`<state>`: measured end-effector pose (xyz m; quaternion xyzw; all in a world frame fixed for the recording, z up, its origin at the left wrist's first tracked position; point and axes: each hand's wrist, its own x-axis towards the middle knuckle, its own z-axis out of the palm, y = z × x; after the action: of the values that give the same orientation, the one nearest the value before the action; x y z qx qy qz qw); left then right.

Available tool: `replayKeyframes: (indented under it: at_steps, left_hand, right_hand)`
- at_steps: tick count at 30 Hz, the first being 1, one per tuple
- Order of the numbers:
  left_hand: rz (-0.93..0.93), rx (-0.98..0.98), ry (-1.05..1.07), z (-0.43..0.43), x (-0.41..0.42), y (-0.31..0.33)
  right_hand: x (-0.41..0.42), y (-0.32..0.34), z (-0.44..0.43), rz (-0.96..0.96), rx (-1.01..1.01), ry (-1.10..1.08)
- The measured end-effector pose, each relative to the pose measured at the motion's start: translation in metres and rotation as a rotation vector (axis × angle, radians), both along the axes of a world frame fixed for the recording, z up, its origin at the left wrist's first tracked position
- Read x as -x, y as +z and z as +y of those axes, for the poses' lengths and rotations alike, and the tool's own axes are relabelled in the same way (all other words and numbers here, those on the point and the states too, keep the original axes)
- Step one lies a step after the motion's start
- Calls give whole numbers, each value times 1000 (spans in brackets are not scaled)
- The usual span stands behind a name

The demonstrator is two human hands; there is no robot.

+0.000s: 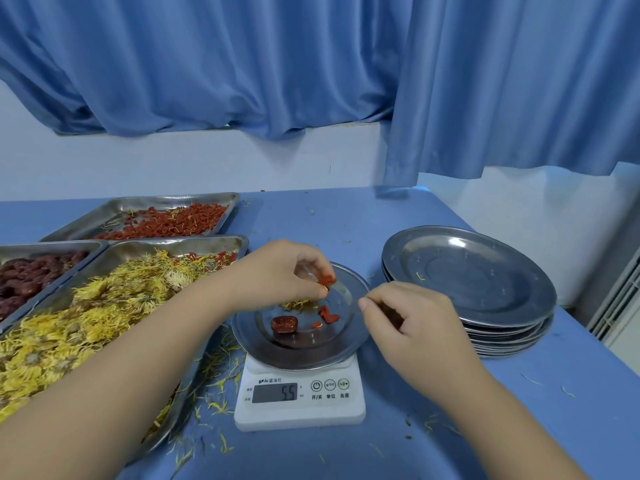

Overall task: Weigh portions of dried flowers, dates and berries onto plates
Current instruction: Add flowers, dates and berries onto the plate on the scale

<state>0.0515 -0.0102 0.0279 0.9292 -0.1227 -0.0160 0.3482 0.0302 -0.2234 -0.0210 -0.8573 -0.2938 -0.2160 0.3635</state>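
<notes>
Left hand pinches red berries over the plate on the kitchen scale — seemingly the berry step; next, release gradually, watching the readout. Right hand curls beside the plate's right rim — grasp unclear.

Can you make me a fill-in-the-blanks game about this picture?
The plate on the scale holds one dark red ____. The left hand pinches red ____ above that plate. The stack of spare plates stands to the ____ of the scale. The nearest tray is heaped with yellow dried ____.
Missing words: date, berries, right, flowers.
</notes>
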Motion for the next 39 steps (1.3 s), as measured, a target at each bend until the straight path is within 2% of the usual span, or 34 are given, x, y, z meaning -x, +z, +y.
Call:
replayKeyframes:
  at_steps: [8, 10, 14, 16, 26, 33, 39]
  left_hand:
    - [-25, -337, -81, -8, 10, -8]
    - [-21, -261, -69, -7, 13, -5]
    - [34, 147, 2, -3, 15, -7]
    - [63, 236, 8, -3, 16, -9]
    - [12, 233, 91, -11, 13, -9]
    - [56, 200, 86, -10, 14, -5]
    - [120, 367, 121, -11, 17, -12]
  right_hand:
    - [-4, -6, 1, 34, 10, 8]
    - [-5, -7, 0, 40, -5, 2]
    - [-6, -9, 1, 37, -16, -8]
    - [-7, -11, 1, 39, -10, -7]
    - [-7, -14, 3, 57, -40, 26]
    - [-6, -17, 3, 58, -14, 53]
    - [-5, -16, 3, 81, -14, 55]
